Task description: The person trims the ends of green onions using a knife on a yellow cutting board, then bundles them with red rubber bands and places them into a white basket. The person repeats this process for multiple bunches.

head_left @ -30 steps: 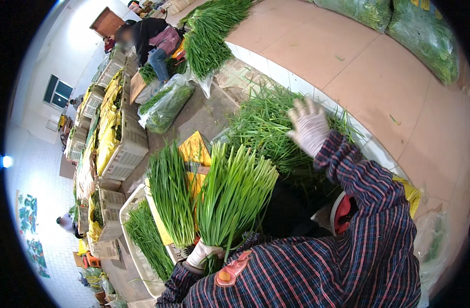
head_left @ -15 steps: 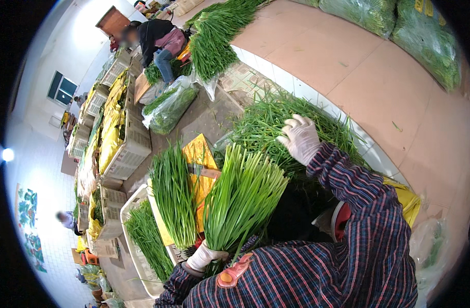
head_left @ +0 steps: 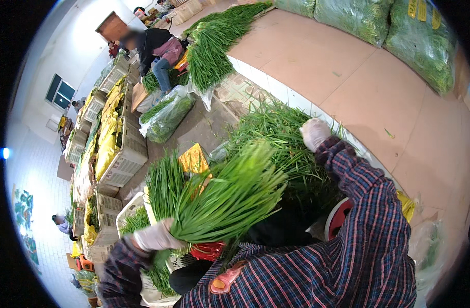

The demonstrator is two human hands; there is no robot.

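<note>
My left hand (head_left: 157,236), in a pale glove, is closed round the base of a thick bunch of garlic chives (head_left: 229,197). The leaves fan out to the right across my front, their tips blurred. At the far right edge of a loose heap of chives (head_left: 265,128), my gloved right hand (head_left: 315,134) is closed with its fingers curled under; what they hold, if anything, is hidden. Another chive bunch (head_left: 163,179) lies just beyond the held one, beside a yellow-orange packet (head_left: 194,159). Below my left hand, a white crate (head_left: 126,211) holds more chives.
A co-worker (head_left: 158,46) sits at the upper left near a tall chive pile (head_left: 212,51) and a filled plastic bag (head_left: 168,115). Stacked crates (head_left: 124,156) with yellow covers line the left. A white-tiled ledge (head_left: 291,97) borders the heap; large packed bags (head_left: 419,46) stand upper right.
My left hand has moved left and up, tilting the chives from nearly upright toward the right. My right hand has shifted right across the heap, its spread fingers now curled.
</note>
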